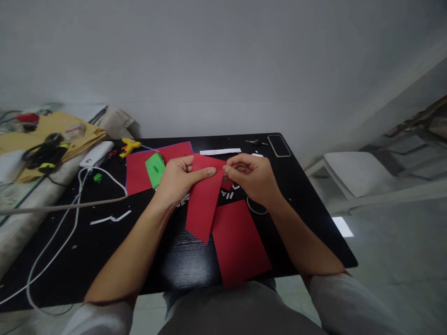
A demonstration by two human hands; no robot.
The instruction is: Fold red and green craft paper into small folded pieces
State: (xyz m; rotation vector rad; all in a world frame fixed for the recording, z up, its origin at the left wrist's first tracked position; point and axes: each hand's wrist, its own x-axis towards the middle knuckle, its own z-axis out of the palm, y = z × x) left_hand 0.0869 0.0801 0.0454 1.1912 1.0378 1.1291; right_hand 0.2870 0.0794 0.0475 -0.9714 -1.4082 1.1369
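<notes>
A folded piece of red paper [203,204] is held up above the black table [185,265]. My left hand [181,179] grips it with the thumb on its front face and the fingers behind. My right hand [249,174] pinches its upper right corner between thumb and fingers. Another red sheet [240,242] lies flat below the hands, near the table's front edge. Left of my left hand are green paper pieces [155,170] on a larger red sheet [138,174]. Small white paper scraps [228,195] show between my hands.
A yellow glue gun [130,146], a white power strip [97,153] and white cables [75,214] are at the left. A phone [279,145] and keys [256,142] lie at the back right. A white strip [220,151] is behind the hands; a white stool [349,172] stands right.
</notes>
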